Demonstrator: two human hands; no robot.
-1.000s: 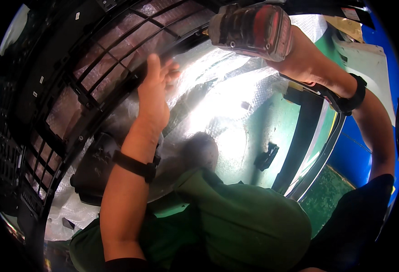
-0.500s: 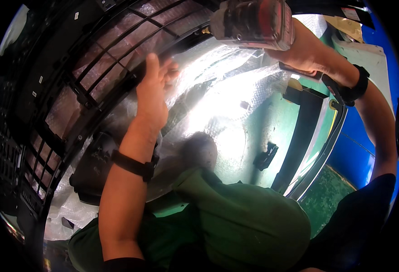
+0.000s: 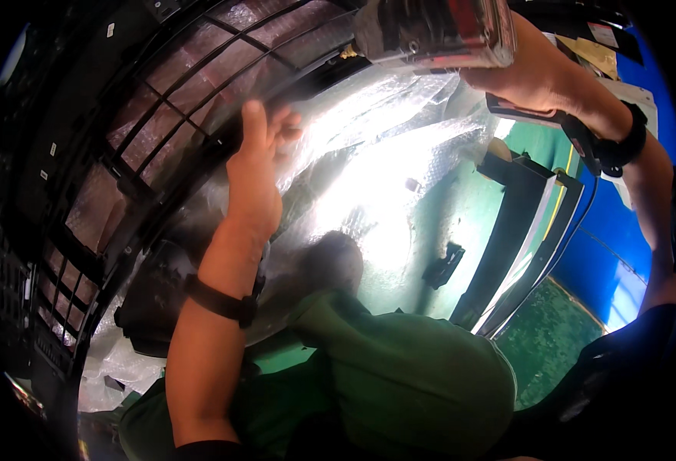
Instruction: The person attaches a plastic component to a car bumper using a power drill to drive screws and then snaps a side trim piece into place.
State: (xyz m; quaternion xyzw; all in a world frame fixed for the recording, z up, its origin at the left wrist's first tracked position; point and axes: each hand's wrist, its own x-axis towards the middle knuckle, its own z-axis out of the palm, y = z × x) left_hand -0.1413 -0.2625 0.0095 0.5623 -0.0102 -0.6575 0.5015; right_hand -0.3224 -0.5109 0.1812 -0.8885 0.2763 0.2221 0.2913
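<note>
At the upper right my right hand (image 3: pixel 534 77) is closed round the handle of a red and black cordless power drill (image 3: pixel 438 34). The drill's nose points left toward a large black plastic grille panel (image 3: pixel 123 183); whether its tip touches the panel's edge I cannot tell. My left hand (image 3: pixel 255 180) is raised beside the panel's near rim with thumb up and fingers apart, slightly curled. Nothing shows in it. Its fingertips are a little blurred.
Crumpled clear bubble wrap (image 3: pixel 384 131) lies under the panel, brightly lit. A small black part (image 3: pixel 444 265) sits on the pale green surface. Right of it stands a long dark trim piece (image 3: pixel 507 238). A black rounded part (image 3: pixel 154 300) lies by my left forearm. My green-clad knee (image 3: pixel 422 361) is close in front.
My right hand and the drill have shifted slightly to the right in the picture. The panel appears slightly further left. My left hand keeps nearly the same pose, a little lower.
</note>
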